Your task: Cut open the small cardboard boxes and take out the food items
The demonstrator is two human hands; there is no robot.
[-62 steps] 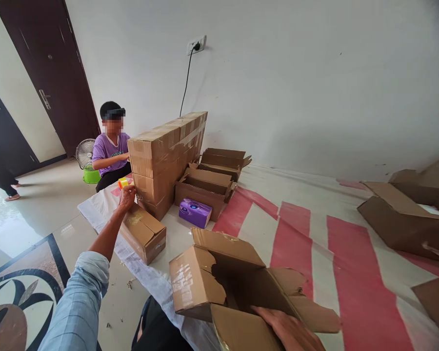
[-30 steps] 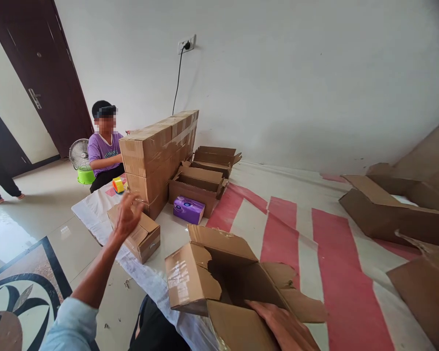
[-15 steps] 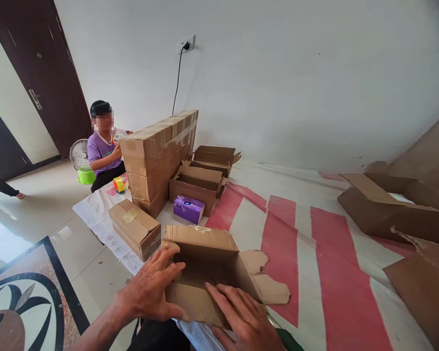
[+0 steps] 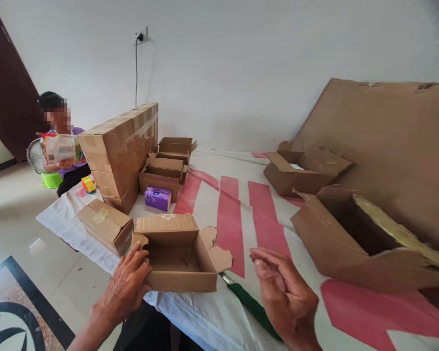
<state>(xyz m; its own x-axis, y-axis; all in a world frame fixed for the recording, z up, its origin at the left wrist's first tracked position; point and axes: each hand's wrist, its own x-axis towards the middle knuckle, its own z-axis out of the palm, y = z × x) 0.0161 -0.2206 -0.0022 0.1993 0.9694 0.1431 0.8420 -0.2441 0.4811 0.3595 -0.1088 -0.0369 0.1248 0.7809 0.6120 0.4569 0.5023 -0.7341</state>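
Note:
An open cardboard box [image 4: 181,282] with its flaps up sits in front of me; only its brown bottom shows inside. My left hand [image 4: 126,278] grips its left end, thumb at the near side and fingers over the left flap. To the right of the box, my right hand [image 4: 285,287] hovers above the cloth, holding nothing, its fingers stretched forward and slightly bent. Beneath and beside it lies a tool with a dark green handle [image 4: 254,307]; its metal end reaches under the box's right corner.
A closed carton [image 4: 106,225], a purple box [image 4: 158,198] and a tape roll [image 4: 88,184] lie to the left, near stacked cartons [image 4: 111,151]. Open cartons [image 4: 325,239] stand at right on the striped cloth [image 4: 230,219]. Beyond the stack, a person [image 4: 73,168] holds a plastic packet [image 4: 60,147].
My view has swung right. My right hand has left the box's near side and moved right, while my left hand stays on the box. The person's packet is now in fuller view.

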